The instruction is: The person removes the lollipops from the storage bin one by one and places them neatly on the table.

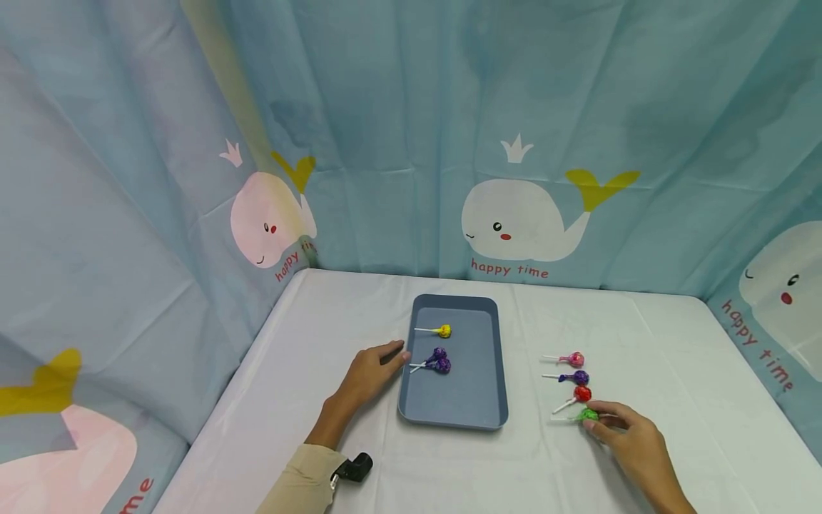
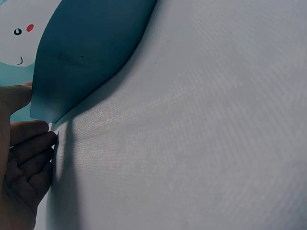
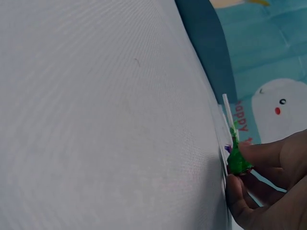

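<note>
My right hand (image 1: 632, 439) pinches the candy end of a green lollipop (image 3: 237, 162) between thumb and fingers, its white stick pointing away from the hand. Just beyond it on the cloth lie a red lollipop (image 1: 582, 393), a purple one (image 1: 580, 378) and a pink one (image 1: 576, 360), sticks toward the left. My left hand (image 1: 369, 373) rests at the left side of a blue-grey tray (image 1: 452, 424), fingers relaxed and thumb tip at the rim. Inside the tray are a yellow lollipop (image 1: 444, 331) and two purple lollipops (image 1: 442, 365) lying together.
A white cloth (image 1: 526, 471) covers the table. Blue curtains (image 1: 385, 214) with whale prints hang around its back and sides. A black device (image 1: 359, 467) is strapped at my left wrist, by the beige sleeve (image 1: 298, 478).
</note>
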### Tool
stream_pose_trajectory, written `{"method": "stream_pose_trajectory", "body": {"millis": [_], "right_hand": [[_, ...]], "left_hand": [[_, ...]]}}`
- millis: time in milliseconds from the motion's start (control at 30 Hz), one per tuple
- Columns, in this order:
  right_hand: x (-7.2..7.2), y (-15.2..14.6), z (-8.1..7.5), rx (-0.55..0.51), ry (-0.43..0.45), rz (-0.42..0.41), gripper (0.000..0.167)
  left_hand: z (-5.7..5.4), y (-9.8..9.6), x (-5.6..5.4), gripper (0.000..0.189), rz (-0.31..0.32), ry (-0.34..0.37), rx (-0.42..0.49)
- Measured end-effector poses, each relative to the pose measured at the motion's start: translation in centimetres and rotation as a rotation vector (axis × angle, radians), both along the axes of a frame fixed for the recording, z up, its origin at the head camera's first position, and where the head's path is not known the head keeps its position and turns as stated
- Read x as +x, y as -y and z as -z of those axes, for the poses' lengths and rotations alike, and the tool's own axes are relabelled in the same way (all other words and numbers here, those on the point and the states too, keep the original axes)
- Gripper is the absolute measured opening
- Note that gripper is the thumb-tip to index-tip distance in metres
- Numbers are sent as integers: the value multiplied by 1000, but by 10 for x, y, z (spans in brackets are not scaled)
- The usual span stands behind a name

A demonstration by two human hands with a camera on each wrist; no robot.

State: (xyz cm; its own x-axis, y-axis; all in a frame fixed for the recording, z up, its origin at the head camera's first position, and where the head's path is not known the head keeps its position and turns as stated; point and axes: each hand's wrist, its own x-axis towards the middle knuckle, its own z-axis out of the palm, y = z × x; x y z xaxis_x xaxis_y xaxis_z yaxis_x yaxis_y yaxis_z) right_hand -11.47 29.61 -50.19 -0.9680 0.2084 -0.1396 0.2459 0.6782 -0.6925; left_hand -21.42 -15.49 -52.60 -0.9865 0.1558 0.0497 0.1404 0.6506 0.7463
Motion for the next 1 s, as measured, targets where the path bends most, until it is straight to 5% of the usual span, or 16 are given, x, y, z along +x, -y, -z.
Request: {"method": "stream_pose_trajectory", "body": {"millis": [400, 1000], "right_hand": [[-2, -1, 7, 33, -2, -8, 42], [-1, 4, -6, 10, -32, 44, 51]], "left_hand": [[3, 1, -1, 60, 2, -15, -1], [2, 1, 1, 60, 5, -4, -11]]}}
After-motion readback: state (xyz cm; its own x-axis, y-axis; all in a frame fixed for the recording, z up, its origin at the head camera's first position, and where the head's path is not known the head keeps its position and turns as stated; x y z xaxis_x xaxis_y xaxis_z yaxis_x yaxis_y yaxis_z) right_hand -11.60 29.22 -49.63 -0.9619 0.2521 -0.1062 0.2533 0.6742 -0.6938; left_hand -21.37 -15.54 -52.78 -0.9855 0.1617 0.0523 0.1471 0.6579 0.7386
